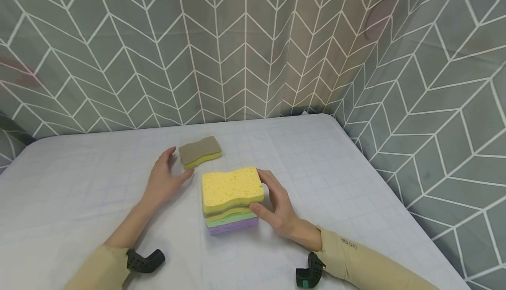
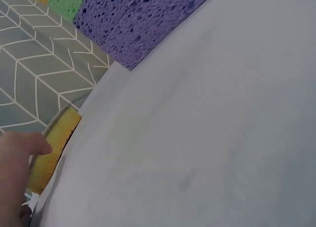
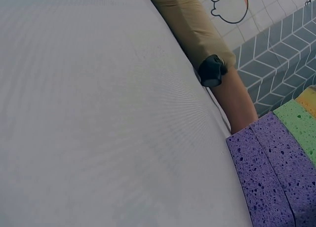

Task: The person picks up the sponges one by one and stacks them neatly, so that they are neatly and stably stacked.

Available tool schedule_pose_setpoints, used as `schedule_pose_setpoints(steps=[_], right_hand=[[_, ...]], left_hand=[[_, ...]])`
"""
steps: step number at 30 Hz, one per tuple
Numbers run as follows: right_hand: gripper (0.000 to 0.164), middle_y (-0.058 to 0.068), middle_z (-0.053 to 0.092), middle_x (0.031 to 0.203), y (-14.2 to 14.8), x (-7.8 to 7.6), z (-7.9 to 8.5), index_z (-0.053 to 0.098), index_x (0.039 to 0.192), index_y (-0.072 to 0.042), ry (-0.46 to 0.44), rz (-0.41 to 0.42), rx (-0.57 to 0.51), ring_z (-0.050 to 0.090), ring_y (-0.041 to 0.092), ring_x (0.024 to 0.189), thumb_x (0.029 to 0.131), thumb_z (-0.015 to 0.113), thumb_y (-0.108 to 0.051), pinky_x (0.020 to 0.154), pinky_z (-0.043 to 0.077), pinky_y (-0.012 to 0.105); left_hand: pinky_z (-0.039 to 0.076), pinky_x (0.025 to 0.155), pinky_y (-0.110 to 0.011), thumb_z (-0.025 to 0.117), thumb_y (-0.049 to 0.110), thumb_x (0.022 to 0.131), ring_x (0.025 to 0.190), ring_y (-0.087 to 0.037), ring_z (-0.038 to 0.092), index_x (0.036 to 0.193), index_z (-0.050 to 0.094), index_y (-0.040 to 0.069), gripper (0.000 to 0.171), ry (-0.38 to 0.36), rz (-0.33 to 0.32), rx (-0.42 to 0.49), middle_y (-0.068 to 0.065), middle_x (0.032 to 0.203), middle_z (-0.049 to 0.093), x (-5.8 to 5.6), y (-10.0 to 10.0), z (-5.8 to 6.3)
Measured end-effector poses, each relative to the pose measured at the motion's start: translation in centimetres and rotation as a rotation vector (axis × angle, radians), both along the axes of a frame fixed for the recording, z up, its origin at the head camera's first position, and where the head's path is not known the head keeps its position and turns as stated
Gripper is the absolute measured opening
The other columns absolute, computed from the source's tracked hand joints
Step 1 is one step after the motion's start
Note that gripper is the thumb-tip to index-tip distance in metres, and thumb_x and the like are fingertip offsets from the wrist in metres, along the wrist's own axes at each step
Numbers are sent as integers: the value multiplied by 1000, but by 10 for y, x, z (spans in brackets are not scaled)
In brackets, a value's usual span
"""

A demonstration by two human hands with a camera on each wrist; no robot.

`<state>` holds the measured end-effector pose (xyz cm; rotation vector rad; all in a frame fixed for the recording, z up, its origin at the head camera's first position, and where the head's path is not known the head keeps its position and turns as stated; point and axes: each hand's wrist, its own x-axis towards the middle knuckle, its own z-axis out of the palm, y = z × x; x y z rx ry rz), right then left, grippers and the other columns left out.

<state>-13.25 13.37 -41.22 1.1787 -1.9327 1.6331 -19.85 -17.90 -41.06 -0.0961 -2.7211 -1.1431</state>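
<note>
A stack of sponges stands mid-table, with a yellow sponge (image 1: 232, 186) on top, a light green sponge (image 1: 231, 219) lower down and purple sponges (image 2: 143, 27) at the bottom. At the stack's right end my right hand (image 1: 278, 206) holds the top yellow sponge, thumb at its front corner and fingers at its back. Farther back lies a single sponge (image 1: 200, 150), grey-brown above and yellow below. My left hand (image 1: 164, 180) is spread at its left end, thumb by the near corner. Whether that thumb touches it I cannot tell.
A white cloth (image 1: 316, 162) covers the table. Grey curtains (image 1: 221, 48) with white lines hang behind it and along the right side. Black wrist devices (image 1: 146, 261) sit at both sleeve cuffs.
</note>
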Motion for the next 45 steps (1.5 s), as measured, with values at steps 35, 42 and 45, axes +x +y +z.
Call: schedule_pose_setpoints(steps=[35,42,45], right_hand=[[63,17,52,137,0,1,2,39,148,3,2,10,-6,50,25,126,93,61,-17,113,39,34],[63,17,52,136,-1,1,2,39,147,4,3,16,-12,50,25,125,92,61,-16,114,38,35],[63,17,52,136,-1,1,2,39,147,4,-3,18,-13,50,25,125,92,61,-15,114,38,35]], left_hand=[[41,111,-55,77,21,85,124,-37,52,144,46,-1,70,89,-45,113,-19,130,53,3,7,3],[42,110,-53,76,13,84,121,-34,54,140,50,1,63,148,-56,209,-15,128,54,10,13,3],[43,109,-50,74,11,84,119,-33,56,139,51,0,60,192,-58,258,-15,125,56,15,16,4]])
